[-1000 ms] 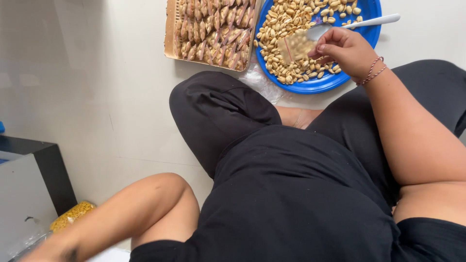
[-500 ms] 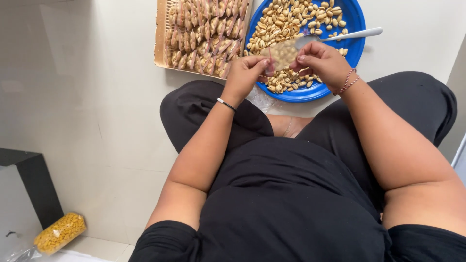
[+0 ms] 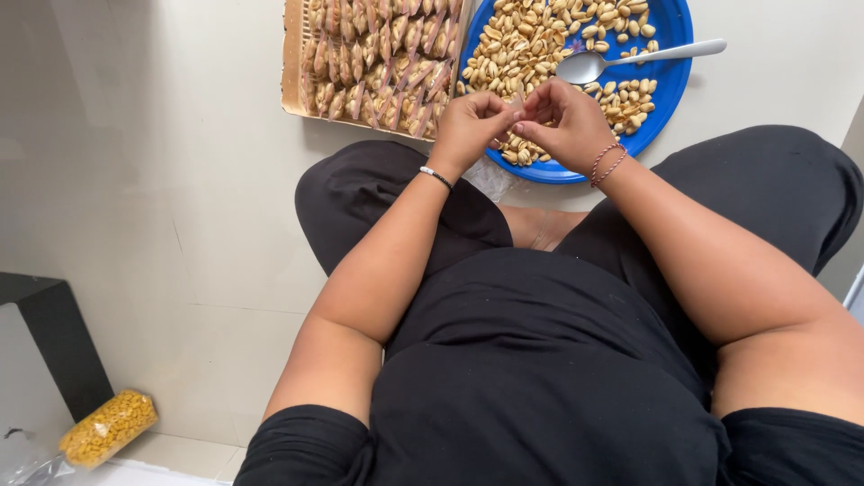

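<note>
I sit cross-legged on a pale floor. My left hand (image 3: 471, 126) and my right hand (image 3: 565, 122) meet over the near rim of a blue plate (image 3: 670, 63) heaped with peanuts (image 3: 531, 36). Both pinch a small clear plastic packet (image 3: 519, 101) between their fingertips; it is mostly hidden by the fingers. A metal spoon (image 3: 594, 63) lies on the peanuts just beyond my right hand. To the left of the plate is a flat tray (image 3: 290, 63) packed with rows of small filled peanut packets (image 3: 378, 54).
A clear bag of yellow grains (image 3: 108, 427) lies on the floor at lower left, beside a black box-like object (image 3: 49, 346). My black-clothed knees spread to both sides under the plate. A crumpled bit of clear plastic (image 3: 490, 178) lies by my left knee.
My left arm came up from the lower left to join the right hand at the plate. The spoon was put down on the peanuts. Both hands now hold the small packet.
</note>
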